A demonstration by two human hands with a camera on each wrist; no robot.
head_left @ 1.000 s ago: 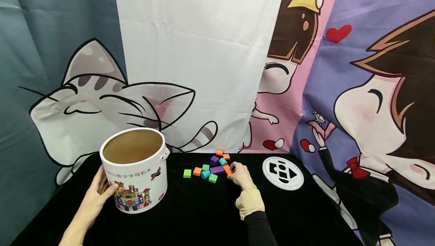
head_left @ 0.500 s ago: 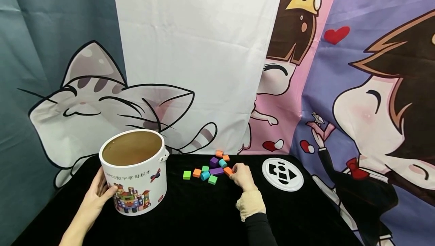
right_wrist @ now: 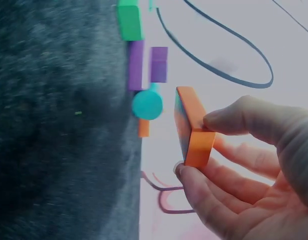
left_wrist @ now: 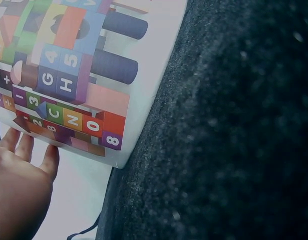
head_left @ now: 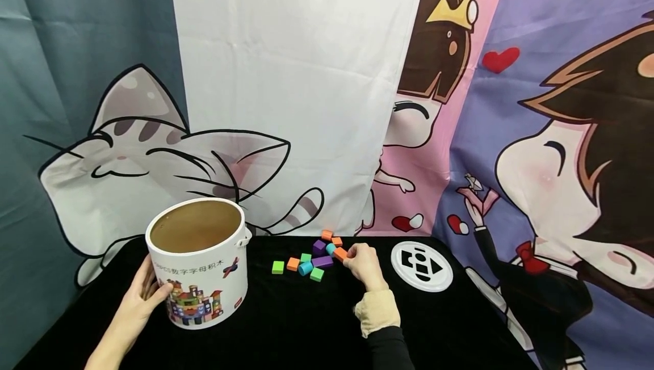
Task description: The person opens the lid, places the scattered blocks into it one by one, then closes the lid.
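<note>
A white bucket (head_left: pixel 225 268) printed with a picture of colourful blocks stands upright at the left, its top open. My left hand (head_left: pixel 137 303) rests against its left side, thumb on the front; in the left wrist view its fingertips touch the printed wall. Between the thumb and fingers of my right hand (head_left: pixel 365 265) an orange rectangular block (right_wrist: pixel 195 112) is pinched, clear in the right wrist view. Beside that hand lie more blocks, including a purple one (head_left: pixel 322 261), a blue cylinder (head_left: pixel 305 268) and a green one (head_left: pixel 317 274).
To the right of the right hand lies a white round lid (head_left: pixel 398 270) with shaped cutouts. Black cloth (head_left: pixel 286 324) covers the table. Behind it hangs a printed curtain (head_left: pixel 306 103). A white handle lug (head_left: pixel 245 238) juts from the bucket's right side.
The right hand stays at the orange block, which has turned slightly and shifted with it. The left hand and bucket hold their place; the whole view drifts slightly down and left.
</note>
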